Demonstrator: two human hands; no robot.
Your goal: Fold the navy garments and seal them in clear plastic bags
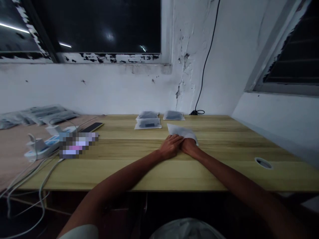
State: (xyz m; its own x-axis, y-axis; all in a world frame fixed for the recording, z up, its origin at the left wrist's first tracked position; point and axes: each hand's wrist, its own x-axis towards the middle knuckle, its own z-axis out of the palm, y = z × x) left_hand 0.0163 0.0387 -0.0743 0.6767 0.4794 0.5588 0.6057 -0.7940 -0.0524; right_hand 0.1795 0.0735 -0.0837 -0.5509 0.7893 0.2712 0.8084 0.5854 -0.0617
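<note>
A white translucent pouch (183, 130) lies over the wooden table in front of me, tilted a little. My left hand (171, 146) has its fingers bent round the pouch's near edge. My right hand (188, 146) reaches into or under the same pouch, so its fingers are hidden. Both hands touch each other. Farther back lie a pouch with a dark item inside (148, 123), another just behind it (148, 115), and a third (173, 115) to their right.
On the left are a white power strip (41, 151) with plugs and loose cables, a dark phone (92, 127), a blurred-out object (78, 145) and a pile of packets (40, 114). A cable hole (263, 163) is at the right.
</note>
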